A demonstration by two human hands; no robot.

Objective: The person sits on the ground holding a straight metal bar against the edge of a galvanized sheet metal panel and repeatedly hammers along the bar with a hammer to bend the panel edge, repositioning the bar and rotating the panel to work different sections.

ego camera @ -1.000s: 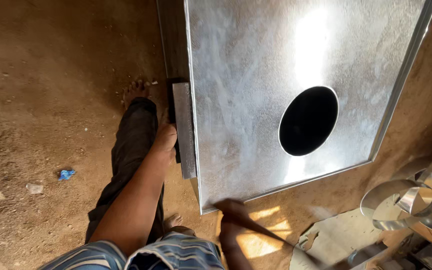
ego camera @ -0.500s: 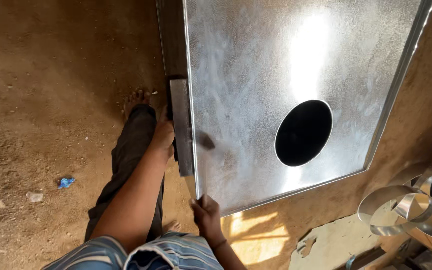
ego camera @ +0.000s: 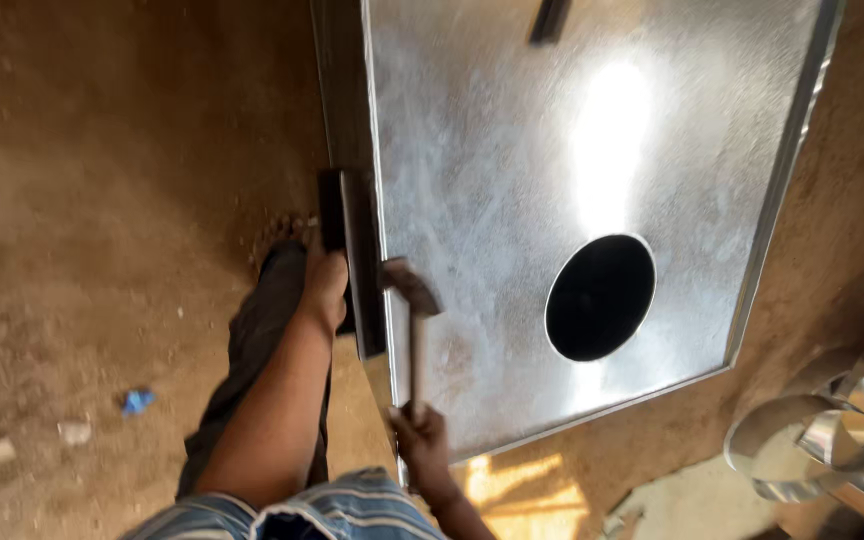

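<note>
A person's right hand (ego camera: 420,440) closes its grip on a hammer (ego camera: 412,320), whose head rests near the left edge of a galvanized metal sheet (ego camera: 512,200) with a round hole (ego camera: 600,297). The left hand (ego camera: 324,285) grips a dark steel bar (ego camera: 352,250) just beside that edge, above the dirt floor (ego camera: 102,200).

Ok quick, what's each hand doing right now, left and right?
Left hand: closed on the dark metal bar held against the edge of the metal sheet.
Right hand: closed on the hammer handle.
</note>
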